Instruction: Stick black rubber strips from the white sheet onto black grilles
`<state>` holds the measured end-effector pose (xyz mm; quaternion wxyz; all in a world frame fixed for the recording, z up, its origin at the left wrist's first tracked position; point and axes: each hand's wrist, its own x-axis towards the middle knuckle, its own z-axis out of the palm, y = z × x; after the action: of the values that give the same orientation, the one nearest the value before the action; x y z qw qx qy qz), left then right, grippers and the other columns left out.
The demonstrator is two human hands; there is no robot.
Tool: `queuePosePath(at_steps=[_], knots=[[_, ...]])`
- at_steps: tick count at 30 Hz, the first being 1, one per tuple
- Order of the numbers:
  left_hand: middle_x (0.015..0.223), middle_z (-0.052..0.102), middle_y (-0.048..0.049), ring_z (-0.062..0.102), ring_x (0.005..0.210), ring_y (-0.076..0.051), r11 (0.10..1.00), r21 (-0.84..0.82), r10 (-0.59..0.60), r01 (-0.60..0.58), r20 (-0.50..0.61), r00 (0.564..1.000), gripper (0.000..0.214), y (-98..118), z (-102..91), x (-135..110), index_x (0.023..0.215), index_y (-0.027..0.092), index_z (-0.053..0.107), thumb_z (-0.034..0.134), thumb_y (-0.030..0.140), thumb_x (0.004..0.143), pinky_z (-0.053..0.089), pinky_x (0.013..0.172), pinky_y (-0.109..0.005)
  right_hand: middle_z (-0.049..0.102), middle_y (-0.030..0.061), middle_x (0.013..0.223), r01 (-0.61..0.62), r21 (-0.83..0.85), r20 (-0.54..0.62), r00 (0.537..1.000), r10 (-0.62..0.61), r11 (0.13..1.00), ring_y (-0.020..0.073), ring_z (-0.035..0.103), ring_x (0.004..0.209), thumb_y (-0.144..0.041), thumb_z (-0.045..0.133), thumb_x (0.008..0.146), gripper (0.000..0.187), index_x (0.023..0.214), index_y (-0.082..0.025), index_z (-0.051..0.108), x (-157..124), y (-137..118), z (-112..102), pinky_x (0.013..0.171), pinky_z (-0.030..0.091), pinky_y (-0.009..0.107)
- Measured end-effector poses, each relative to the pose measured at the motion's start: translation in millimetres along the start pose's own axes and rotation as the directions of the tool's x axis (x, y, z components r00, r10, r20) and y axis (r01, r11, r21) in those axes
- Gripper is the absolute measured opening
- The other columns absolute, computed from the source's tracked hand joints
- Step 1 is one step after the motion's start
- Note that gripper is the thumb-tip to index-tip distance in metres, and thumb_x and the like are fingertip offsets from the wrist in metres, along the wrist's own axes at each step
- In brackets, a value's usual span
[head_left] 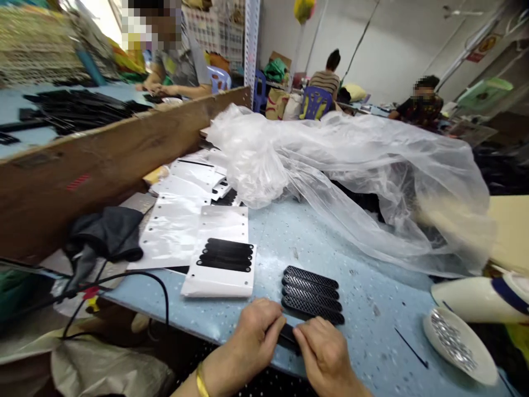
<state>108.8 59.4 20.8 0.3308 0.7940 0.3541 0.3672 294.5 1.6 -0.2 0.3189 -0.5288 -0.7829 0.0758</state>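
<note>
My left hand point(258, 331) and my right hand point(324, 347) meet at the table's near edge, both pinched on one small black plastic strip point(288, 334) between them. Just beyond the fingers lie three black textured strips point(312, 295) side by side on the blue table point(363, 298). To their left sits a white card point(221, 270) with several black strips laid on it, on top of a stack of the same cards.
A big clear plastic bag point(351, 176) covers the table's far right over more black parts. A cardboard wall point(103, 160) runs along the left. A white dish of small silver pieces point(458, 344) sits near right. Black cloth point(105, 234) and cables point(124, 281) lie left. Other people work behind.
</note>
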Motion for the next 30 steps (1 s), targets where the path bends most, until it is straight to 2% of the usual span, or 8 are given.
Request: queuePosePath(at_steps=[4,9,12,15,18,21,25,30], knots=[[0.109,0.070,-0.0156,0.063,0.104,-0.030,0.915,0.360,0.236,-0.183,-0.109,0.966,0.034,-19,-46.7,-10,0.116,0.015,0.060,0.058,0.008,0.082,0.052,0.087,-0.048,0.067,0.0087,0.075,0.169,-0.105,-0.038,0.984,-0.174,0.980,0.0206,0.061,0.064,-0.006,0.054,0.087,0.018,0.100,-0.012,0.064,-4,15,-6,0.057,0.047,0.033],[0.115,0.070,-0.0175,0.061,0.112,-0.040,0.810,0.578,0.142,-0.103,-0.023,0.990,0.041,-46,-76.8,-50,0.117,0.014,0.060,0.056,0.009,0.077,0.051,0.086,-0.057,0.071,0.0098,0.087,0.235,-0.040,-0.120,0.964,-0.238,0.971,0.0234,0.065,0.075,-0.004,0.058,0.083,0.030,0.109,-0.017,0.063,34,-15,-13,0.064,0.054,0.037],[0.122,0.068,-0.0160,0.056,0.122,-0.035,0.867,0.491,0.122,-0.085,-0.044,0.992,0.049,-39,-71.5,-79,0.127,0.017,0.054,0.054,0.008,0.079,0.048,0.096,-0.053,0.070,0.0111,0.095,0.290,0.117,-0.144,0.951,-0.272,0.950,0.0254,0.066,0.089,0.000,0.050,0.083,0.038,0.115,-0.018,0.060,71,-55,15,0.078,0.056,0.041],[0.116,0.070,-0.0130,0.061,0.116,-0.030,0.906,0.423,0.086,0.024,-0.239,0.967,0.044,-28,-78.6,-103,0.123,0.021,0.056,0.056,0.009,0.081,0.048,0.097,-0.046,0.068,0.0148,0.110,0.210,0.121,-0.023,0.978,-0.209,0.970,0.0307,0.061,0.105,-0.004,0.049,0.084,0.035,0.117,-0.013,0.059,89,-89,61,0.090,0.051,0.049],[0.094,0.073,-0.0090,0.069,0.089,-0.027,0.858,0.419,-0.040,0.298,-0.523,0.852,0.029,-29,-98.9,-119,0.104,0.022,0.065,0.071,0.021,0.076,0.053,0.084,-0.040,0.063,0.0188,0.123,0.109,0.065,0.129,0.985,-0.117,0.992,0.0379,0.053,0.120,-0.015,0.055,0.086,0.031,0.116,-0.010,0.060,82,-105,95,0.094,0.046,0.055],[0.079,0.072,-0.0057,0.068,0.069,-0.025,0.770,0.219,-0.354,0.599,-0.635,0.687,0.039,-42,-111.5,-124,0.094,0.020,0.067,0.080,0.042,0.064,0.056,0.071,-0.036,0.058,0.0167,0.133,0.089,0.072,0.208,0.973,-0.102,0.993,0.0358,0.045,0.129,-0.022,0.054,0.090,0.031,0.120,-0.011,0.059,68,-106,100,0.098,0.041,0.052],[0.074,0.072,-0.0018,0.067,0.063,-0.023,0.665,-0.193,-0.698,0.721,-0.505,0.508,0.053,-53,-108.6,-115,0.092,0.020,0.064,0.082,0.051,0.053,0.056,0.057,-0.030,0.057,0.0135,0.135,0.042,0.089,0.246,0.967,-0.063,0.995,0.0332,0.044,0.130,-0.027,0.053,0.092,0.032,0.121,-0.014,0.058,58,-103,89,0.100,0.038,0.051],[0.057,0.068,0.0064,0.064,0.056,-0.018,0.474,-0.607,-0.875,0.637,-0.249,0.414,0.050,-42,-108.4,-103,0.084,0.021,0.060,0.089,0.038,0.046,0.053,0.051,-0.024,0.056,0.0156,0.134,0.056,0.041,0.290,0.955,-0.065,0.998,0.0360,0.044,0.128,-0.023,0.055,0.086,0.035,0.118,-0.011,0.058,58,-100,79,0.102,0.036,0.054]])
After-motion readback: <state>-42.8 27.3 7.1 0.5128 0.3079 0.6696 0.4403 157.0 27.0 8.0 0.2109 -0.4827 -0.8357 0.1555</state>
